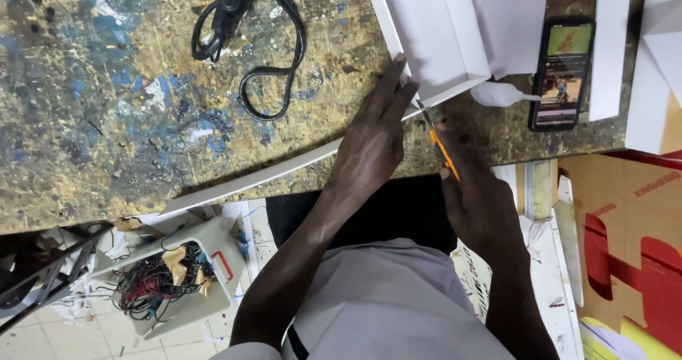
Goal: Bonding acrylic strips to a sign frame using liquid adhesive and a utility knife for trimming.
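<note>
A worn table (pixel 106 83), its top scarred with blue and yellow paint, fills the upper part of the view, with a tiled floor below its edge. At that edge a long white strip (pixel 249 179) lies slanted, one end running under a folded white board piece (pixel 440 40). The left hand (pixel 373 143) lies flat on the strip, fingers straight and close together, pressing down rather than gripping; this seems meant to keep the strip from sliding. The right hand (pixel 479 203) is closed around an orange-handled knife (pixel 442 150), whose tip meets the strip just beside the left fingertips, near the corner of the board. Placing the work at the table's edge appears to give the wrist room to pull toward the body.

Farther off, a black cable (pixel 273 68) loops on the table, and a phone (pixel 561 72) with a lit screen lies beside a white charger plug (pixel 497 93). On the floor sits a pale bin (pixel 213 260) of tangled wires, and red and brown cardboard (pixel 632 239) lies to the right.
</note>
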